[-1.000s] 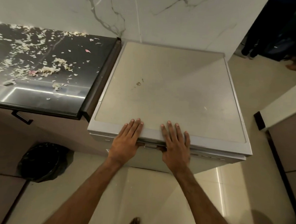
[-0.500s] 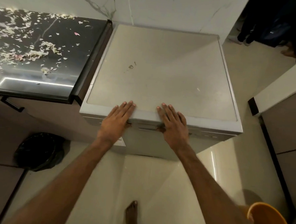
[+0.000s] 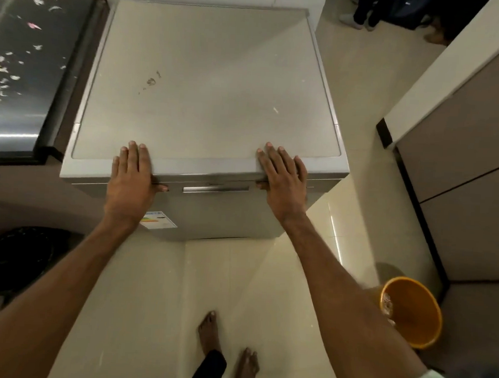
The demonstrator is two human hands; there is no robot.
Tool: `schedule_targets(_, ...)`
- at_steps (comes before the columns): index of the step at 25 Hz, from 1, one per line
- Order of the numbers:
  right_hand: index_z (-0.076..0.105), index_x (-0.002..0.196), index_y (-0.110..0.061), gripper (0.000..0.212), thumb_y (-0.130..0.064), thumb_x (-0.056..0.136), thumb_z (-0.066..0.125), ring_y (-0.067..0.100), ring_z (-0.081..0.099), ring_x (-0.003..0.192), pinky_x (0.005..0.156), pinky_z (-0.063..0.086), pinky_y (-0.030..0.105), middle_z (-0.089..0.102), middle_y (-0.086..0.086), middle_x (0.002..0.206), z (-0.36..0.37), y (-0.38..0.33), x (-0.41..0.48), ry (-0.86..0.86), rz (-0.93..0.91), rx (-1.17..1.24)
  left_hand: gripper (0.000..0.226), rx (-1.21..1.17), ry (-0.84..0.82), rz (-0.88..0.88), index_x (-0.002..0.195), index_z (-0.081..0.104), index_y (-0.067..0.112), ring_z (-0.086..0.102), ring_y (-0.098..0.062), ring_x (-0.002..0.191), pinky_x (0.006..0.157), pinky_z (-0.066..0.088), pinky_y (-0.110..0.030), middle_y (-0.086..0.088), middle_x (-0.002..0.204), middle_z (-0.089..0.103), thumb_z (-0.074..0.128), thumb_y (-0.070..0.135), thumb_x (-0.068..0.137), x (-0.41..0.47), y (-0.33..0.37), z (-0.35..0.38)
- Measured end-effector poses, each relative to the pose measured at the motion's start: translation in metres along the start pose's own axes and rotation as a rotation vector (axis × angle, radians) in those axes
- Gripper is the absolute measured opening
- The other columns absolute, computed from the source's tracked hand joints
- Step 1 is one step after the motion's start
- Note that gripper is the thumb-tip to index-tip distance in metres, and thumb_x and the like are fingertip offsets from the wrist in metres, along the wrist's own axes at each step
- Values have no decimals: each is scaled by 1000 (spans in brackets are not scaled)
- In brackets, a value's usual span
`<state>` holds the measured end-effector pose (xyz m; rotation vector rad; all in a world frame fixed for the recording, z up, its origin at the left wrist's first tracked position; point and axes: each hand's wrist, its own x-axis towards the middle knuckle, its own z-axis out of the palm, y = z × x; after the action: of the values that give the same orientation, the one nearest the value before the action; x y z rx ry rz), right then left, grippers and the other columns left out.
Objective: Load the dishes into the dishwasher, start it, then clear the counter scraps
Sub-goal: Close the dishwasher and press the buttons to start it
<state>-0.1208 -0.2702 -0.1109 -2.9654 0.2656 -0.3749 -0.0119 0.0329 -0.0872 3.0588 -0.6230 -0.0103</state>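
Observation:
A grey freestanding dishwasher [image 3: 207, 79] fills the middle of the view, its door closed. My left hand [image 3: 130, 179] lies on its top front edge with straight fingers, the thumb tucked under the lip by the door handle [image 3: 215, 189]. My right hand [image 3: 283, 179] rests the same way further right, thumb under the lip. Food scraps [image 3: 6, 69] are strewn over the black counter [image 3: 24, 113] to the left.
A bin lined with a black bag [image 3: 19, 257] stands on the floor at the left. An orange bucket [image 3: 411, 311] sits at the lower right beside a cabinet [image 3: 460, 171]. My bare feet [image 3: 228, 349] stand on the tiled floor. Another person's feet [image 3: 358, 18] show at the back.
My hands have slid apart along the dishwasher's front edge, the left going left and the right going right. The camera has dropped and tilted down, showing more floor.

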Motion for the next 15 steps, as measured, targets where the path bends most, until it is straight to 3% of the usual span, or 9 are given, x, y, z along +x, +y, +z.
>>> schedule_targets(5,36,151,-27,80,-17,82,75,23,30,145,117,21,42,31,-5,160,1,-1,1,-16,37,11,94,-32,-28,26,153,19,-4,19,-41,148,121,19,-48,-27,159,19,69,39,87,2,0,-9)
schedule_targets(7,38,150,-29,80,-17,80,77,21,30,144,113,23,38,33,-6,159,-10,3,3,-47,12,61,86,-49,-18,88,157,15,10,18,-32,150,120,25,-45,-15,163,16,68,18,90,-3,-20,-19)
schedule_targets(9,32,153,-31,90,-9,77,76,21,27,146,113,24,37,28,-7,161,-20,23,2,-94,-49,19,95,14,-49,93,159,5,27,18,-30,151,119,28,-47,-9,165,12,58,-7,88,-10,-57,-29)
schedule_targets(11,22,156,-35,95,-13,81,76,28,19,149,115,22,47,19,-4,164,-26,54,-3,-120,5,-88,102,64,-58,6,157,-1,36,19,-37,149,115,31,-54,-15,164,12,51,-15,86,-16,-83,-33)
schedule_targets(13,14,157,-37,95,-31,84,74,36,14,149,116,16,61,14,0,164,-28,77,-6,-144,97,-184,97,92,-47,-54,158,2,35,21,-42,147,111,35,-59,-22,161,16,51,-11,87,-16,-90,-27)
schedule_targets(15,11,157,-37,96,-32,84,74,39,14,149,115,14,66,15,1,164,-25,81,-5,-149,96,-232,93,121,-48,-61,158,7,32,25,-45,144,107,38,-62,-26,159,21,55,-7,88,-14,-89,-21)
